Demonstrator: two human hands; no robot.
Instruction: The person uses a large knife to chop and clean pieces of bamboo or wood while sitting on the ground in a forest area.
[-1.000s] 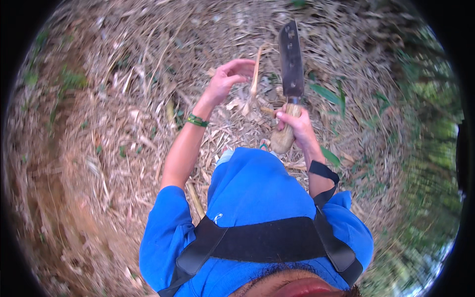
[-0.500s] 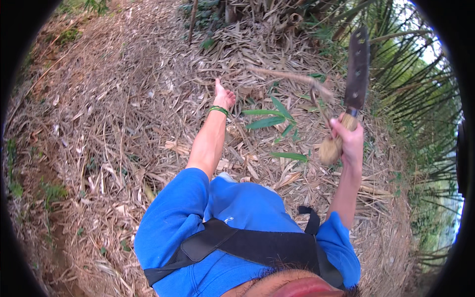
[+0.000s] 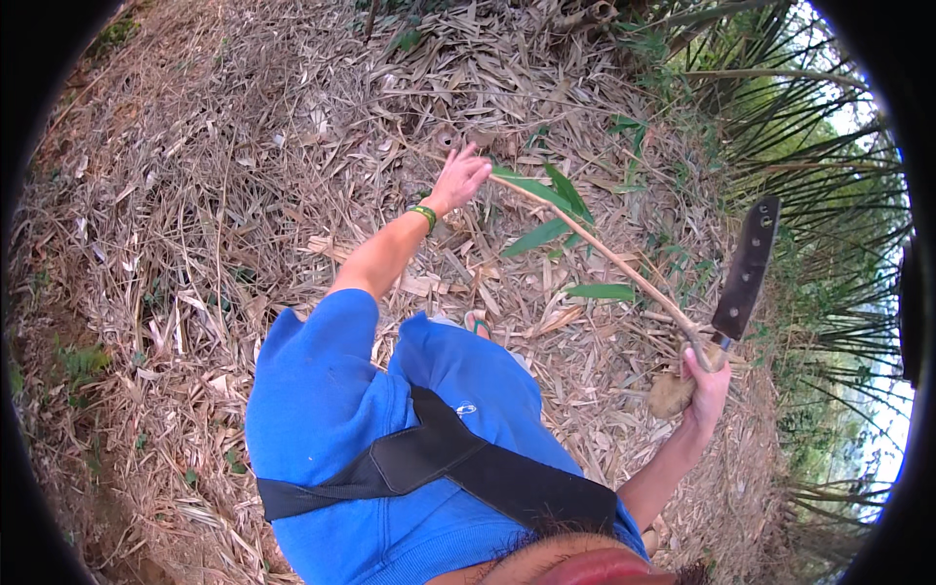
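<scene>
Head view: the right hand (image 3: 704,385) is closed round the pale wooden handle of a machete (image 3: 743,273), its dark blade pointing up and away from the body, toward the green fronds (image 3: 829,195) at the right edge of the ground; the same fist seems also to pinch the butt of a thin leafy stem (image 3: 595,244), though whether the stem is truly gripped or only lies against the handle cannot be told. The stem runs slantwise up and left to the left hand (image 3: 458,178), which is spread open, fingers apart, holding nothing; its fingertips are just beside the stem's leafy end, touching or not I cannot tell.

Risks, as I judge them: the stem links both hands, so a stroke along it would carry the blade toward the open left fingers; a springy stem could whip back; the dry leaf litter (image 3: 195,195) looks loose, and a foot in a sandal (image 3: 475,322) could slide on it; that foot lies below the stem's line, poorly shielded from a dropped blade.

Room: the litter's left side and far middle lie open; the right edge is crowded with stiff fronds that could snag a backswing; the near edge is taken up by the blue clothing (image 3: 390,429) and the dark strap (image 3: 439,458).
</scene>
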